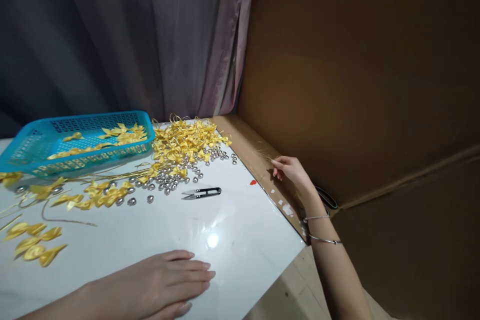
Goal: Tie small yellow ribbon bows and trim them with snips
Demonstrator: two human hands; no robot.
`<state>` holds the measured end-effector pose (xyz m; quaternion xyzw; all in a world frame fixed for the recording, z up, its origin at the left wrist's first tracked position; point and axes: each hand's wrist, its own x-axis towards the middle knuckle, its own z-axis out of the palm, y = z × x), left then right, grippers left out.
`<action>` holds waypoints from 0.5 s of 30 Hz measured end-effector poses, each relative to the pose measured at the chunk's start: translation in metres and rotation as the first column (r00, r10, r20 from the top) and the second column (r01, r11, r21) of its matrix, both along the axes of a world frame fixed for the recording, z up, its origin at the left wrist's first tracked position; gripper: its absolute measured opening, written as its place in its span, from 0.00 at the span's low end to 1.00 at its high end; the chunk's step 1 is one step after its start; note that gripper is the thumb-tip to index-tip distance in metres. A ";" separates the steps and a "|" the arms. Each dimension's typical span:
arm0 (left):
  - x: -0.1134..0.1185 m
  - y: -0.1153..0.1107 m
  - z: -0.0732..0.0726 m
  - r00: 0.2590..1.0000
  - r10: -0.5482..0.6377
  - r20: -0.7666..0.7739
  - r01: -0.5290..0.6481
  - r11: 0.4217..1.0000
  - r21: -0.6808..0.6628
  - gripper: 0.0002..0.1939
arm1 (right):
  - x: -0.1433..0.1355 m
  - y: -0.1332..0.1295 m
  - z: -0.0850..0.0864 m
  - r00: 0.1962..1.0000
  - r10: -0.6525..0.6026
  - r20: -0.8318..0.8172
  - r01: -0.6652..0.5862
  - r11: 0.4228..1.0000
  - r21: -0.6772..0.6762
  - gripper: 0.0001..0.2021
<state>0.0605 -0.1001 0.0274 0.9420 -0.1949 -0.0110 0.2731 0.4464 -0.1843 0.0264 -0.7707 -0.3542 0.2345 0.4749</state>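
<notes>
My left hand (161, 282) lies flat on the white tabletop (240, 240), fingers stretched out and nothing held. To the right, beyond the table's edge, my right hand (294, 172) pinches a few thin gold threads (265, 155) over a brown cardboard ledge (240, 135). Black-handled thread snips (202, 193) rest on the table between the two hands. Behind them spread loose silver beads (167, 180) and a heap of yellow ribbon bows (187, 137). Several separate yellow bows (37, 240) lie at the left.
A blue plastic basket (151, 132) with yellow bows inside stands at the back left. A grey curtain (112, 35) hangs behind the table. Tall cardboard (356, 70) walls the right side. A red scrap (253, 182) and white paper bits (287, 209) lie near the right edge.
</notes>
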 end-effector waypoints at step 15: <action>0.000 0.000 0.001 0.999 -0.008 0.035 0.006 0.998 0.059 0.26 | -0.013 0.003 0.003 0.977 -0.062 0.202 0.078 0.994 -0.071 0.12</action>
